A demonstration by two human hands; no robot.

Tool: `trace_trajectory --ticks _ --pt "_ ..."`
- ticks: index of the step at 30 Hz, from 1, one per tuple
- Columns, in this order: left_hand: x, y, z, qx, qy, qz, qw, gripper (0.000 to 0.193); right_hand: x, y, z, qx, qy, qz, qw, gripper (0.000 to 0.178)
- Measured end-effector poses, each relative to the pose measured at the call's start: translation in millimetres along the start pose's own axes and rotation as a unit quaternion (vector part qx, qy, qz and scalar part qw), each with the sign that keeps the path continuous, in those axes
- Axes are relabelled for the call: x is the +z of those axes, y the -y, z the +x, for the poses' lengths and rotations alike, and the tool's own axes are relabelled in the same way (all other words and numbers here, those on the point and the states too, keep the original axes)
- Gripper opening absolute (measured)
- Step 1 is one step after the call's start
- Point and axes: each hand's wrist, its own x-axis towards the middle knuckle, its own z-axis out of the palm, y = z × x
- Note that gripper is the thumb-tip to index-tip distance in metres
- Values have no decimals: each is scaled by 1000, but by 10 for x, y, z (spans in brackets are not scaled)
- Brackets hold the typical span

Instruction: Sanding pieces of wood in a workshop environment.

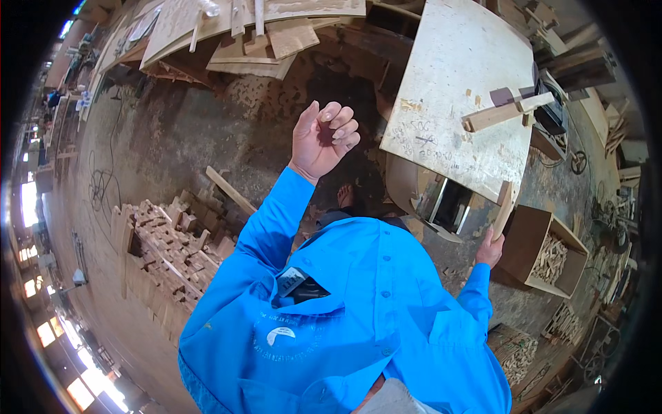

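My left hand point(324, 140) is raised in front of me, palm toward me. Its fingers are loosely curled, the thumb stands apart, and nothing shows in it. Low at my right side, my right hand point(490, 248) is closed round the lower end of a short wooden piece point(506, 207). The upper end of that piece overlaps the near right edge of a pale, worn worktable point(441, 83) in this view; whether they touch I cannot tell. Another wooden piece point(493, 117) lies on the tabletop beside a dark machine part point(550, 103).
To my left is a large stack of cut wood blocks point(172, 241), with a long stick point(231, 190) slanting beside it. A wooden box point(538, 252) at right holds offcuts point(550, 259). Boards point(293, 38) lie on a bench ahead. Below the worktable is an opening point(452, 205).
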Motion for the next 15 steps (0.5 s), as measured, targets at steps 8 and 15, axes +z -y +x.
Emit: trace_trajectory --ticks 8,15 --pt "-12 -232 -280 61 -9 17 998 40 110 38 -64 -11 -29 -28 999 55" --pt "55 -63 -395 90 -26 25 995 40 72 20 -13 -3 -16 -19 1000 56"
